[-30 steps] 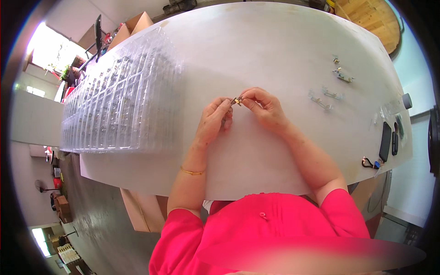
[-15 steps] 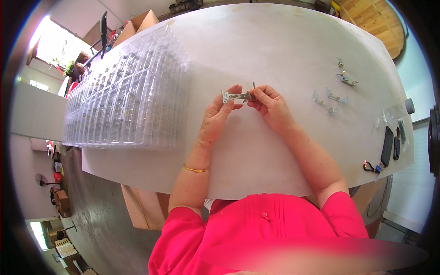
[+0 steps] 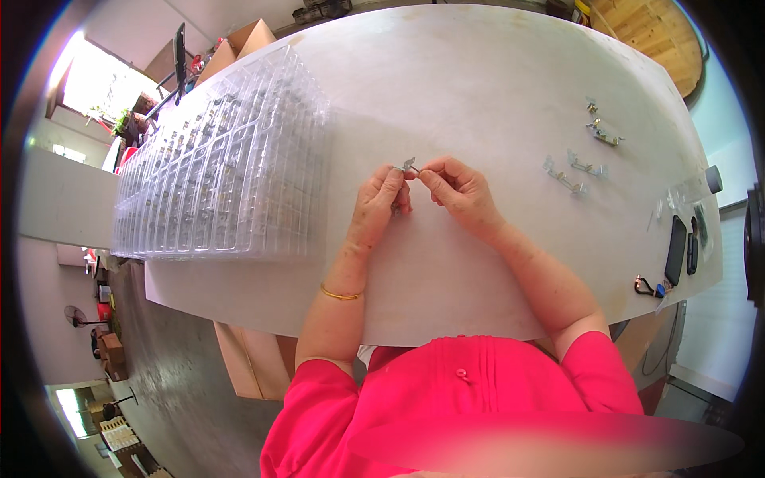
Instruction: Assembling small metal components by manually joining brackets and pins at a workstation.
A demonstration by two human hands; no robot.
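My left hand (image 3: 374,209) is closed around a small silvery metal fitting, perhaps a bracket or latch. One end of the metal fitting (image 3: 409,162) shows above my thumb; most of the rest is behind my fingers. From the right, my right hand (image 3: 462,193) pinches a thin metal pin (image 3: 414,169) whose tip is at the fitting's end. Whether the pin sits inside a hole is too small to tell. Similar loose fittings (image 3: 565,178) lie apart on the table to the right, some with brass-coloured parts (image 3: 606,135).
A tall stack of clear plastic trays (image 3: 275,199), with small parts in them, stands on the pale table (image 3: 446,88) at left. Near the right edge lie a black phone-like object (image 3: 676,251), black-handled pliers or cutters (image 3: 644,287) and small clear bags (image 3: 677,197). An open cardboard box (image 3: 247,38) stands behind the trays.
My left hand has turned the fitting from lying crosswise to pointing away, mostly hidden in my fingers. My right hand has let go of the fitting's end and brought the pin to its top.
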